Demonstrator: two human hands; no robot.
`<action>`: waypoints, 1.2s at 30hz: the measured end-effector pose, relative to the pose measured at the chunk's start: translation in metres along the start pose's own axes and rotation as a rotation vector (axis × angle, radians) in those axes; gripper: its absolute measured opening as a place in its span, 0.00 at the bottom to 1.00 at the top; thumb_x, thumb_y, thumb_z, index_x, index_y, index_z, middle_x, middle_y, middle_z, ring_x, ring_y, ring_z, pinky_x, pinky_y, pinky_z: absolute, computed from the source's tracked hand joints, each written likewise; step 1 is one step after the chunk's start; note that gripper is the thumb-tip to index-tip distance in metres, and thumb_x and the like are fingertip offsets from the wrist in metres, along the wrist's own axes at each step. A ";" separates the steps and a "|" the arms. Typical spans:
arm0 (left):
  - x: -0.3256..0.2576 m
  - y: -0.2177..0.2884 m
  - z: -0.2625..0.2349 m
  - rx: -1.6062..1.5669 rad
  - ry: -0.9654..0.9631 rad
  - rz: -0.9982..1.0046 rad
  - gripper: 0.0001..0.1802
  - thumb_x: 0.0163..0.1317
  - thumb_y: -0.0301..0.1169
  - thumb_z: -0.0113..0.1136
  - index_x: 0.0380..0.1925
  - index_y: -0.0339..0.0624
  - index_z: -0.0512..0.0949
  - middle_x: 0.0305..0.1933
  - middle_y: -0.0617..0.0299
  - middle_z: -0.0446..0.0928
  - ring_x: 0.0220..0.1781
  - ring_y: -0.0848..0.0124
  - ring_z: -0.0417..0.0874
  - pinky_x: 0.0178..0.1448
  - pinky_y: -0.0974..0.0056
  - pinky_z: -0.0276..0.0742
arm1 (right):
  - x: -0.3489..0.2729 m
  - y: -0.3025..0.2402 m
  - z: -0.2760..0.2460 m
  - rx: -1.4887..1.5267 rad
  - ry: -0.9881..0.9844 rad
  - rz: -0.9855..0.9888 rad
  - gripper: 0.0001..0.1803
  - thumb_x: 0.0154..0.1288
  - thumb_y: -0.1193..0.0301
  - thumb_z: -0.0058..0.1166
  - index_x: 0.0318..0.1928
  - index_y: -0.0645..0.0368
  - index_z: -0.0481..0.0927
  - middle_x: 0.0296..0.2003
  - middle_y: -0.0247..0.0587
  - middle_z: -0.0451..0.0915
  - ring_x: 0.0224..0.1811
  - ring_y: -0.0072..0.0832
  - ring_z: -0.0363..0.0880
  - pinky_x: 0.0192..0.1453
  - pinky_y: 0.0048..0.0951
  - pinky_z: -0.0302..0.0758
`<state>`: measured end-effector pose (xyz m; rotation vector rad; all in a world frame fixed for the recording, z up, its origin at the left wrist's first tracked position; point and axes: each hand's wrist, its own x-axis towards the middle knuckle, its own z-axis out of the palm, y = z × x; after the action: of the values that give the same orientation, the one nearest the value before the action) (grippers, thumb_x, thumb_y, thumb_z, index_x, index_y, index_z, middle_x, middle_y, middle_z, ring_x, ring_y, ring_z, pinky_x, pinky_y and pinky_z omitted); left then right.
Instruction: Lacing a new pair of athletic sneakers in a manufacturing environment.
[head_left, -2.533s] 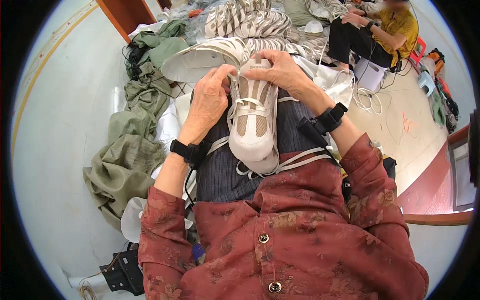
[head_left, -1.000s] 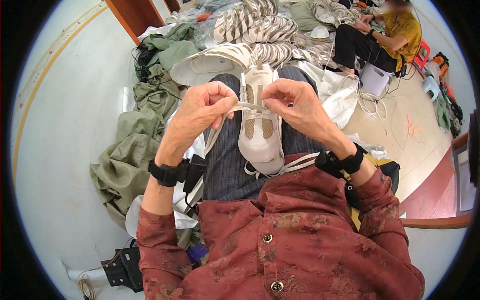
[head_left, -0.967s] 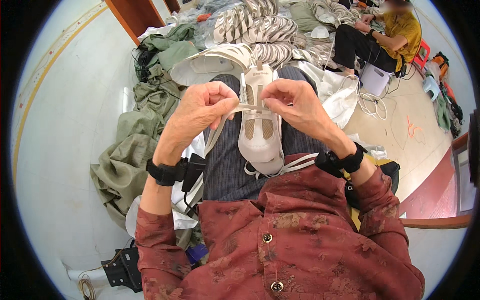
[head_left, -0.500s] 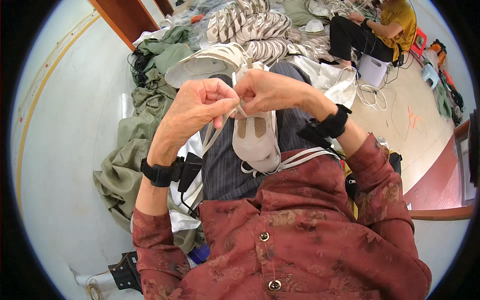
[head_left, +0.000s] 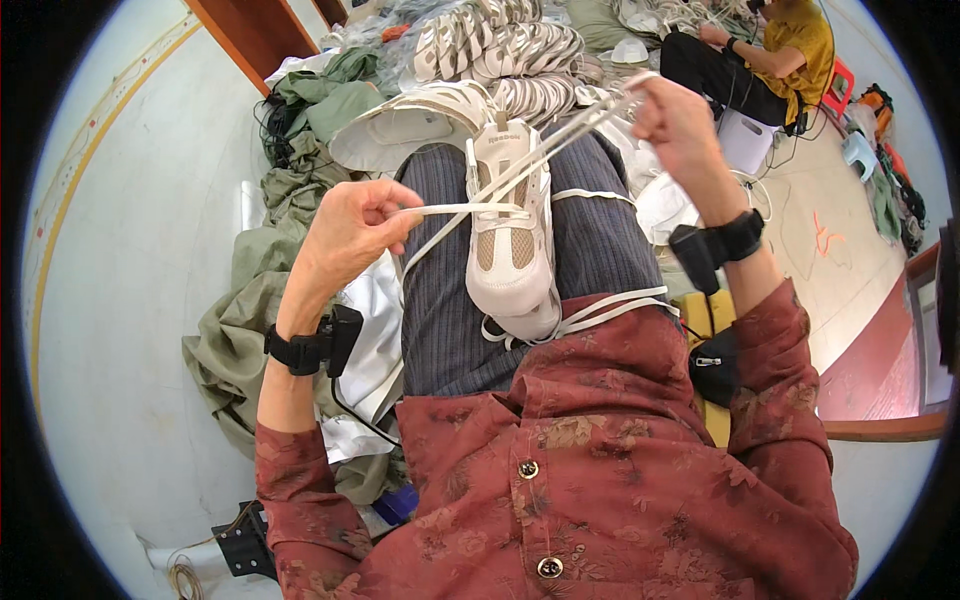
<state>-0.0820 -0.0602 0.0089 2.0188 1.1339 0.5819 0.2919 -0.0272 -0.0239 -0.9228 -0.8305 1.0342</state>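
A white and beige sneaker (head_left: 508,280) rests between my thighs, its toe pointing toward my body and its tongue facing up. To its left, my left hand (head_left: 352,225) pinches a white shoelace (head_left: 455,209) that runs taut from the lower eyelets. Raised up to the right, my right hand (head_left: 677,125) is closed on more lace, pulled in long strands (head_left: 585,125) slanting over the shoe's tongue. One strand hangs down across my left thigh. More white laces (head_left: 620,308) lie at the toe and over my lap.
Beyond my knees lie a white curved shoe upper (head_left: 400,130) and a heap of similar shoes (head_left: 500,55). Green cloth (head_left: 245,330) is piled at my left. A person in a yellow shirt (head_left: 800,55) sits at the far right, near a white box (head_left: 745,143).
My hands have moved apart from over the shoe. The right swung up and right, drawing lace out long; the left shifted slightly left, stretching a strand. The shoe's tongue now shows.
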 end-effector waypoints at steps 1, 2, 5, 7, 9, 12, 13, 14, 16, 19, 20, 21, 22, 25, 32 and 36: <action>-0.001 -0.005 -0.001 -0.002 0.000 0.001 0.08 0.68 0.29 0.60 0.40 0.35 0.82 0.25 0.69 0.78 0.24 0.83 0.77 0.28 0.76 0.71 | 0.008 -0.006 -0.022 0.075 0.019 0.047 0.07 0.67 0.73 0.55 0.32 0.61 0.83 0.14 0.26 0.62 0.14 0.19 0.57 0.24 0.26 0.62; -0.003 -0.011 -0.004 0.035 0.051 -0.023 0.08 0.67 0.29 0.60 0.38 0.34 0.83 0.24 0.69 0.78 0.24 0.83 0.77 0.28 0.76 0.72 | 0.015 -0.010 -0.043 0.117 0.053 0.121 0.08 0.69 0.73 0.53 0.32 0.61 0.80 0.14 0.25 0.58 0.13 0.19 0.52 0.24 0.26 0.59; -0.002 -0.029 -0.016 0.147 0.160 -0.047 0.09 0.65 0.28 0.60 0.35 0.31 0.83 0.23 0.66 0.78 0.23 0.81 0.79 0.28 0.74 0.73 | 0.036 -0.002 -0.135 0.306 0.161 0.177 0.08 0.73 0.73 0.49 0.34 0.61 0.76 0.14 0.24 0.56 0.13 0.18 0.50 0.25 0.24 0.58; -0.006 -0.048 -0.030 0.217 0.269 -0.080 0.09 0.62 0.27 0.60 0.35 0.30 0.83 0.20 0.62 0.79 0.23 0.77 0.82 0.28 0.71 0.74 | 0.037 0.005 -0.187 0.326 0.225 0.173 0.06 0.73 0.74 0.48 0.37 0.61 0.76 0.16 0.25 0.57 0.14 0.19 0.51 0.24 0.24 0.57; -0.007 -0.071 -0.045 0.260 0.308 -0.087 0.09 0.62 0.27 0.60 0.35 0.30 0.83 0.20 0.61 0.79 0.23 0.76 0.82 0.29 0.70 0.75 | 0.032 0.013 -0.243 0.363 0.314 0.242 0.04 0.73 0.74 0.48 0.39 0.61 0.75 0.19 0.27 0.65 0.16 0.19 0.58 0.24 0.24 0.62; -0.025 -0.108 -0.071 0.380 0.337 -0.176 0.11 0.60 0.27 0.61 0.40 0.32 0.83 0.27 0.56 0.82 0.25 0.72 0.84 0.31 0.67 0.77 | 0.011 0.036 -0.263 0.199 0.437 0.308 0.05 0.70 0.74 0.52 0.44 0.61 0.75 0.23 0.31 0.74 0.19 0.21 0.67 0.27 0.24 0.71; -0.033 -0.114 -0.072 0.543 0.312 -0.071 0.13 0.60 0.27 0.61 0.43 0.33 0.82 0.32 0.53 0.82 0.26 0.71 0.84 0.31 0.66 0.77 | 0.003 0.044 -0.264 0.204 0.436 0.308 0.05 0.70 0.74 0.52 0.44 0.61 0.75 0.23 0.31 0.74 0.19 0.21 0.67 0.27 0.24 0.71; -0.038 -0.120 -0.074 0.705 0.285 0.037 0.15 0.59 0.27 0.62 0.47 0.34 0.82 0.37 0.51 0.82 0.27 0.71 0.84 0.32 0.66 0.77 | -0.004 0.052 -0.264 0.124 0.465 0.377 0.09 0.67 0.74 0.54 0.47 0.62 0.76 0.26 0.34 0.77 0.21 0.22 0.70 0.29 0.25 0.74; -0.030 -0.100 -0.057 0.626 0.223 0.067 0.17 0.59 0.27 0.63 0.49 0.35 0.81 0.40 0.51 0.81 0.28 0.71 0.85 0.32 0.66 0.77 | -0.020 0.064 -0.256 0.041 0.503 0.455 0.14 0.65 0.75 0.57 0.50 0.62 0.76 0.29 0.36 0.80 0.23 0.24 0.74 0.30 0.26 0.76; -0.004 -0.040 -0.010 0.286 0.086 0.006 0.18 0.63 0.29 0.61 0.53 0.36 0.80 0.44 0.55 0.81 0.29 0.74 0.83 0.35 0.69 0.76 | -0.040 0.072 -0.205 -0.145 0.341 0.402 0.19 0.61 0.78 0.59 0.54 0.63 0.78 0.31 0.35 0.80 0.25 0.24 0.75 0.32 0.27 0.76; 0.003 -0.024 0.004 0.025 0.016 -0.087 0.18 0.66 0.30 0.60 0.55 0.37 0.80 0.46 0.59 0.81 0.29 0.77 0.82 0.36 0.70 0.76 | -0.042 0.071 -0.187 -0.142 0.343 0.402 0.19 0.61 0.78 0.59 0.54 0.63 0.78 0.31 0.35 0.80 0.25 0.24 0.75 0.32 0.27 0.76; 0.008 -0.021 0.013 0.027 0.022 -0.089 0.18 0.66 0.30 0.60 0.55 0.37 0.80 0.46 0.59 0.81 0.29 0.77 0.82 0.36 0.70 0.76 | -0.041 0.071 -0.167 -0.159 0.186 0.399 0.16 0.62 0.77 0.59 0.52 0.63 0.79 0.31 0.35 0.80 0.26 0.23 0.76 0.32 0.26 0.76; 0.014 -0.023 0.023 -0.022 -0.040 -0.082 0.17 0.68 0.33 0.58 0.53 0.37 0.80 0.44 0.61 0.81 0.29 0.78 0.81 0.35 0.72 0.73 | -0.041 0.069 -0.147 -0.178 0.032 0.392 0.14 0.63 0.76 0.59 0.49 0.63 0.81 0.32 0.35 0.80 0.27 0.21 0.76 0.32 0.24 0.76; 0.026 -0.013 0.037 -0.092 -0.128 -0.121 0.16 0.70 0.37 0.56 0.49 0.37 0.81 0.38 0.64 0.81 0.28 0.80 0.81 0.31 0.74 0.68 | -0.054 0.057 -0.088 -0.234 -0.089 0.342 0.10 0.67 0.74 0.58 0.47 0.61 0.83 0.33 0.32 0.80 0.27 0.17 0.75 0.33 0.21 0.74; 0.031 -0.014 0.033 -0.209 -0.168 -0.185 0.15 0.71 0.38 0.56 0.35 0.37 0.83 0.23 0.73 0.73 0.22 0.85 0.69 0.27 0.77 0.61 | -0.080 0.028 -0.023 -0.464 -0.439 0.149 0.09 0.70 0.72 0.56 0.44 0.63 0.84 0.31 0.31 0.81 0.26 0.13 0.77 0.30 0.15 0.74; 0.034 0.008 0.019 -0.449 -0.172 -0.163 0.15 0.71 0.37 0.58 0.30 0.36 0.81 0.21 0.74 0.70 0.21 0.86 0.64 0.25 0.79 0.57 | -0.100 0.015 0.007 -0.496 -0.539 0.076 0.09 0.68 0.74 0.55 0.42 0.66 0.84 0.30 0.32 0.82 0.24 0.14 0.77 0.28 0.17 0.74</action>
<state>-0.0474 -0.0408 0.0048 1.5454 0.9534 0.5146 0.2515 -0.1168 -0.0480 -1.1093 -1.5610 1.1880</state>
